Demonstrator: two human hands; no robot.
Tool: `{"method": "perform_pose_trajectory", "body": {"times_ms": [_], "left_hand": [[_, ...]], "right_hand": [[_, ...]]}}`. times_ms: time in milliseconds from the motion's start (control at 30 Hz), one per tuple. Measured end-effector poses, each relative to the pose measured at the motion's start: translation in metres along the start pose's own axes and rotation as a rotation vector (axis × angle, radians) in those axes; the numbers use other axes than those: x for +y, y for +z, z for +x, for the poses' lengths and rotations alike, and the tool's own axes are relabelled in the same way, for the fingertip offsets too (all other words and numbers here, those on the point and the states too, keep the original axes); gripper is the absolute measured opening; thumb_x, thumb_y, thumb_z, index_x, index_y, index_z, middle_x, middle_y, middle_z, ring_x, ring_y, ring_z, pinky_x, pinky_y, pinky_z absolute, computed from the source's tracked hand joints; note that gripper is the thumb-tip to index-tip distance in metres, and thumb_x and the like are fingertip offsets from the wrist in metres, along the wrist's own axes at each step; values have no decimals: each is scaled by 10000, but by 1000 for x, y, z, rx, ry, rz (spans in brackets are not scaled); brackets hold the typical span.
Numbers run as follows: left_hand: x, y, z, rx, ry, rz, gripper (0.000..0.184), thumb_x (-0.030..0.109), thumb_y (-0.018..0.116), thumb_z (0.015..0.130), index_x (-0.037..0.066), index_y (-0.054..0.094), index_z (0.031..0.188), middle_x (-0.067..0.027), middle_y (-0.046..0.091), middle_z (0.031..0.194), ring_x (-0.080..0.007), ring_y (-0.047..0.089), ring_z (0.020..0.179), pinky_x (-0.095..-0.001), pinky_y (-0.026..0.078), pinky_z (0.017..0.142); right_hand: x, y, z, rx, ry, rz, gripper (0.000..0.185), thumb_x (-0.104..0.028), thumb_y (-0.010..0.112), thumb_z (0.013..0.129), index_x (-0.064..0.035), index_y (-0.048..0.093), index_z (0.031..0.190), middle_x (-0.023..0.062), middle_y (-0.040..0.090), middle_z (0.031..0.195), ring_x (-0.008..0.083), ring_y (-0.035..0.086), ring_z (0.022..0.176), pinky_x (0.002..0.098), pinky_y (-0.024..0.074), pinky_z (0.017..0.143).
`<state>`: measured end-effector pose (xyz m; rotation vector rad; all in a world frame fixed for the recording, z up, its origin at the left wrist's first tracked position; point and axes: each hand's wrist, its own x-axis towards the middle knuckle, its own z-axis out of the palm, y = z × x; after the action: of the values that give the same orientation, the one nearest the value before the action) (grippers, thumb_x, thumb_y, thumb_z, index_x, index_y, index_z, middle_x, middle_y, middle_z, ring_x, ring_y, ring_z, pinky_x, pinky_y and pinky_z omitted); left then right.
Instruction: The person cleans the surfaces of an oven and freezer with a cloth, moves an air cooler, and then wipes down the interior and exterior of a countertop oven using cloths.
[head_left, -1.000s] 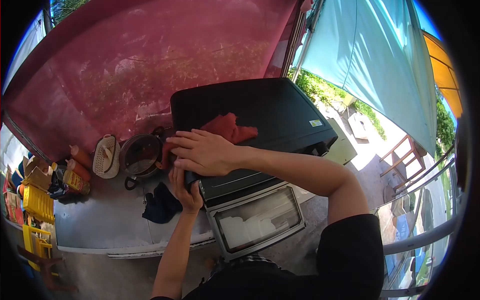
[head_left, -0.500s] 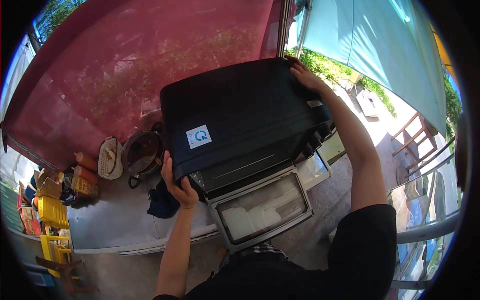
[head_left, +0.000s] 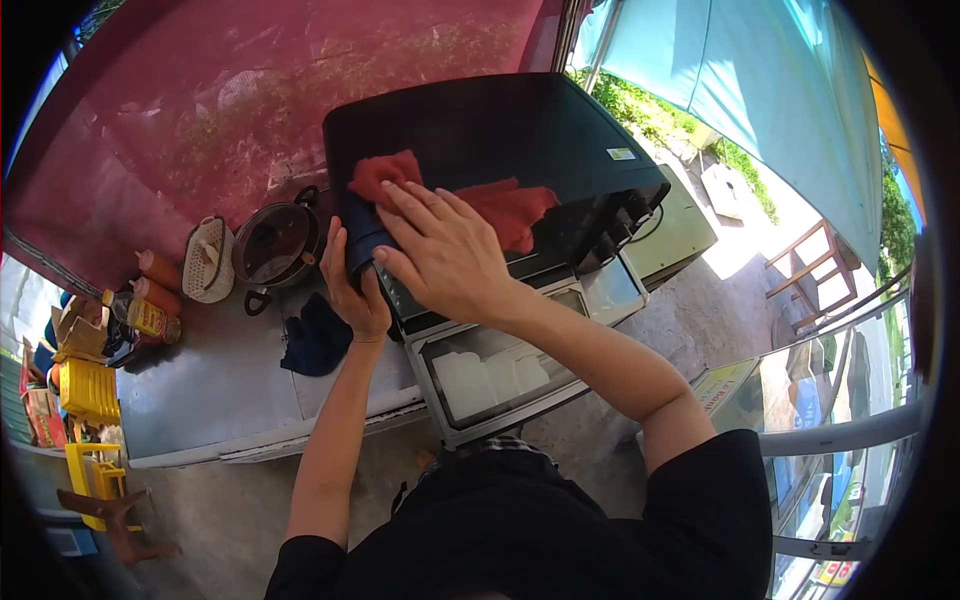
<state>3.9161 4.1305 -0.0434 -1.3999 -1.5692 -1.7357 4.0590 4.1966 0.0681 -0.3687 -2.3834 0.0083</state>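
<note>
Right hand flat, pressing red cloth onto the oven's top, left-front part. Oven's at the surface's right end. Left hand open at that corner; best keep it bracing, palm pressure even, cloth unbunched.

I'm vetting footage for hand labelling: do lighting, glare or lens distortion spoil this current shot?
Head view: wide-lens bending and black corners, worst at the edges; head view: sunlit ground nearly washed out, glass panels at right crowded with bright reflections; head view: black oven top dark, yet the right hand and red cloth read clearly.
</note>
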Motion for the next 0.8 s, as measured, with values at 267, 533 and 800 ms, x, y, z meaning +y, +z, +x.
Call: {"method": "perform_pose_trajectory", "body": {"times_ms": [267, 533, 800], "left_hand": [[17, -55, -78, -240, -233, 24, 578, 232, 500, 998, 9, 286, 1486, -193, 353, 1487, -347, 358, 1374, -416, 279, 1131], [83, -96, -73, -336, -251, -163, 575, 94, 539, 921, 17, 341, 1455, -178, 380, 1441, -281, 477, 1256, -399, 401, 1034], [132, -98, -7, -485, -667, -598, 469, 139, 662, 903, -12, 504, 1319, -111, 547, 1318, -160, 567, 1141, -346, 478, 937]], "right_hand": [[-9, -3, 3, -68, -10, 300, 331, -103, 549, 890, -25, 612, 1206, 110, 552, 1360, 308, 538, 1229, 418, 413, 1059], [15, -112, -5, -78, 352, 722, 352, -67, 484, 921, 4, 640, 1228, 184, 589, 1307, 259, 566, 1213, 338, 365, 1057], [-62, -111, -9, -125, 40, 665, 312, 80, 494, 899, 16, 686, 1137, 139, 642, 1220, 211, 629, 1102, 276, 473, 931]]}}
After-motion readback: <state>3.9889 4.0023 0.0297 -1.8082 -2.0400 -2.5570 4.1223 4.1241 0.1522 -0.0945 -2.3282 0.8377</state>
